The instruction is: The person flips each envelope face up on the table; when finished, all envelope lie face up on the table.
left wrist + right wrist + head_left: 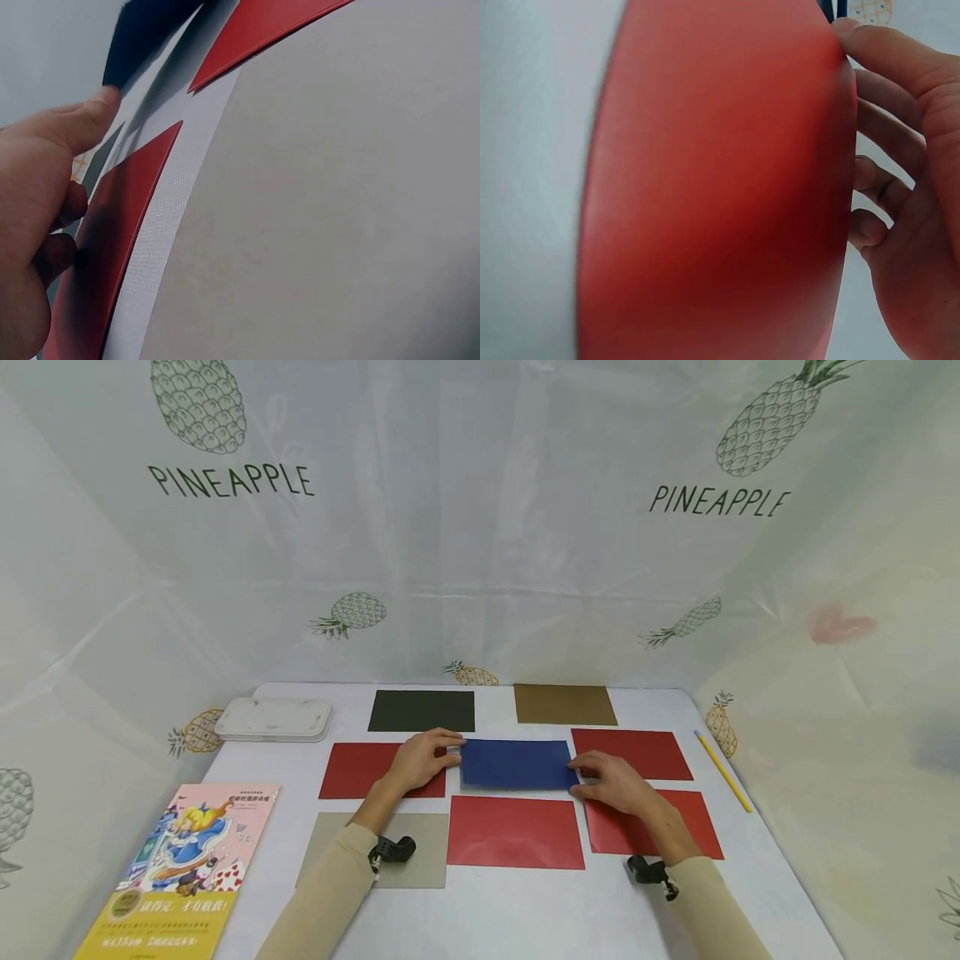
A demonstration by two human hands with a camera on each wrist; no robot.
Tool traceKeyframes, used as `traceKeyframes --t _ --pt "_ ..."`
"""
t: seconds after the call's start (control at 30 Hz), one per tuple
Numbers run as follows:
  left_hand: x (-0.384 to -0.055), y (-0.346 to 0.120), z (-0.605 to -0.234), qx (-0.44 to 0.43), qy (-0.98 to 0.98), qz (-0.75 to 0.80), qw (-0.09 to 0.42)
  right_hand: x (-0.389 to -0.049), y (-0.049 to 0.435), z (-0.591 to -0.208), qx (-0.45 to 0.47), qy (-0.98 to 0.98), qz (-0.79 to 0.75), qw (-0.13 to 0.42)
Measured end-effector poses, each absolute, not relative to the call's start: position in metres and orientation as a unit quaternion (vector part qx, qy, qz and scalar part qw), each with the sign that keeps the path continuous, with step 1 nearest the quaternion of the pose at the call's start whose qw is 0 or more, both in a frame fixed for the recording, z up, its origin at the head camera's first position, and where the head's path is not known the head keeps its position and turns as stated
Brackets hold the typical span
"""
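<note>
A blue rectangular card spans the gap between my two hands in the middle of the table. At its left edge my left hand pinches it; in the left wrist view the thumb lies at the corner of the card, which is raised over the white surface. My right hand pinches the right edge between thumb and fingers. Only a sliver of the card shows in the right wrist view. Beneath the left hand lies a red card, and under the right hand another red card.
Further red cards lie in front and at the right. A dark green card and a brown card lie behind, a grey-beige card front left. A white case, picture book and yellow pencil sit near the sides.
</note>
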State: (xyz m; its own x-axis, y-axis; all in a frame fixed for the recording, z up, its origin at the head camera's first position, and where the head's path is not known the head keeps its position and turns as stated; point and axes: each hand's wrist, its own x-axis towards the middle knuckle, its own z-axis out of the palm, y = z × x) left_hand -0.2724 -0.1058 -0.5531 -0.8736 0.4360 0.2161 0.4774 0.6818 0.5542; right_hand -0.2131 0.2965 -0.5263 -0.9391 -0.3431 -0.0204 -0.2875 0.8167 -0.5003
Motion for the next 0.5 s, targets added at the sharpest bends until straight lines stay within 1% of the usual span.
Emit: traceKeyframes --t 0.27,0.5 --pt "-0.2715 -0.108 -0.5531 -0.236 -0.916 -0.323 0.033 -0.2132 0.3015 -0.5218 -0.148 0.945 -0.283 0.063" --pt "-0.2683 -0.1113 -0.5528 -0.229 -0.912 -0.339 0.043 -0.2126 0.3023 -0.5167 -0.132 0.931 -0.338 0.043"
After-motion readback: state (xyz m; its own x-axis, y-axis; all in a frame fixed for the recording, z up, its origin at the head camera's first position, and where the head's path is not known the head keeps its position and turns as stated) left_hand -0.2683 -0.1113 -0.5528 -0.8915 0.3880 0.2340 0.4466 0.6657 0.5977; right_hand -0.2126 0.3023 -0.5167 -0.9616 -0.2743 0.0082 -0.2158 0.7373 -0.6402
